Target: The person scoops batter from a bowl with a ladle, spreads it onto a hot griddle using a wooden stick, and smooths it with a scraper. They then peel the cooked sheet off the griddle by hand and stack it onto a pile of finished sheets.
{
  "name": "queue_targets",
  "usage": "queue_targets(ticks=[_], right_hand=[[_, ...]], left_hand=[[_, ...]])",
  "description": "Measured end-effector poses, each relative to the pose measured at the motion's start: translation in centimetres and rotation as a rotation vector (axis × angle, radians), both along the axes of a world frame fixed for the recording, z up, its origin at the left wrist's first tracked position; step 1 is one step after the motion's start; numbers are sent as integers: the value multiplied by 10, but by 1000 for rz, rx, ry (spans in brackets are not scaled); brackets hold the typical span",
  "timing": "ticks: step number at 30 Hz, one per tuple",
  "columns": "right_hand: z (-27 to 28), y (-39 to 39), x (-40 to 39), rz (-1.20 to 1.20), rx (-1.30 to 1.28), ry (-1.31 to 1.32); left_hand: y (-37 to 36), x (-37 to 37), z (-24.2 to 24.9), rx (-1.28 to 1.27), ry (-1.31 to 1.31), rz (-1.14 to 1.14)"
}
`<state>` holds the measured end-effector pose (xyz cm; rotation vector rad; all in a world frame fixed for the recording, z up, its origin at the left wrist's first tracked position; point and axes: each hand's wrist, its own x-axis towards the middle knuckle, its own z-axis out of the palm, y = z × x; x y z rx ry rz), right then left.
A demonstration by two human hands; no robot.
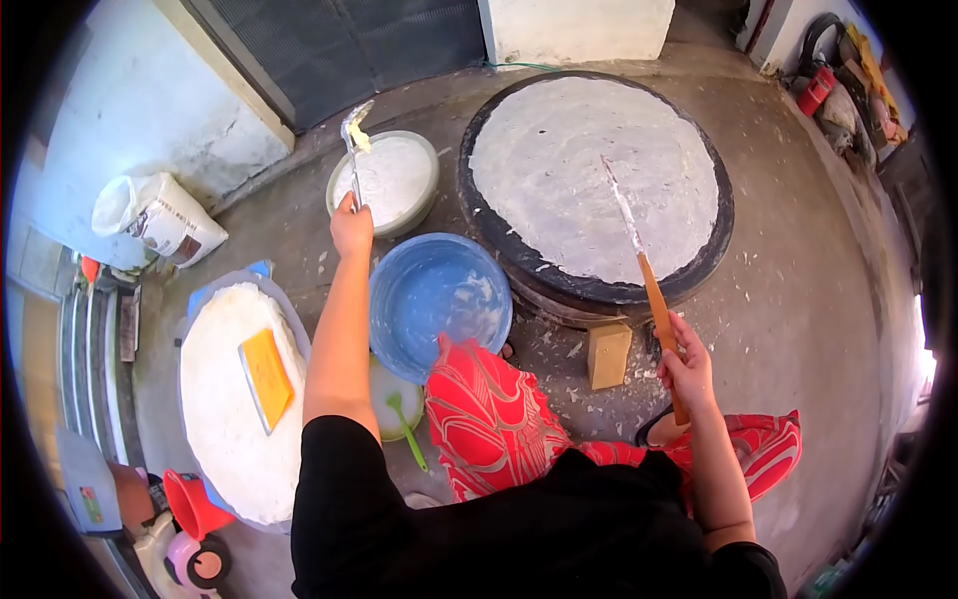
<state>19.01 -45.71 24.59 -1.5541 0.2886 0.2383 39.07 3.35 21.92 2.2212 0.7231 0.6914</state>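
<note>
My left hand [351, 228] is closed around the handle of a metal ladle [350, 150], whose raised end carries a pale yellowish lump [361, 138]. Beneath the ladle is a round bowl [431, 195] of white powder or batter. In my right hand [687, 366] is a long, flat wooden spatula [653, 299], its far part coated in white. The spatula's tip reaches over a large round griddle [721, 235], which is covered by a thin white layer with a few small holes. A blue basin [419, 285] with white smears stands between my arms.
To the left, a white round stack [225, 419] bears a yellow scraper [266, 374]. A green spoon [407, 429] rests in a bowl near my knee. A wooden block [608, 356] stands by the griddle; a white sack [180, 220] leans near the wall.
</note>
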Motion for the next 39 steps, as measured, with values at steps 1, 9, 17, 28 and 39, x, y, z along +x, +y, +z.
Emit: queue_targets(ticks=[1, 9, 17, 28, 39], right_hand=[[0, 0, 1, 3, -1, -3], [5, 6, -1, 36, -15, -22], [-2, 4, -5, 31, -22, -6], [17, -11, 15, -99, 83, -89], [-3, -23, 55, -77, -91, 22]], left_hand=[[2, 1, 0, -1, -3, 3], [2, -3, 27, -851, -204, -246], [25, 14, -43, -1502, -79, -263], [0, -73, -106, -1281, 163, -73], [-56, -234, -73, -867, -60, -71]])
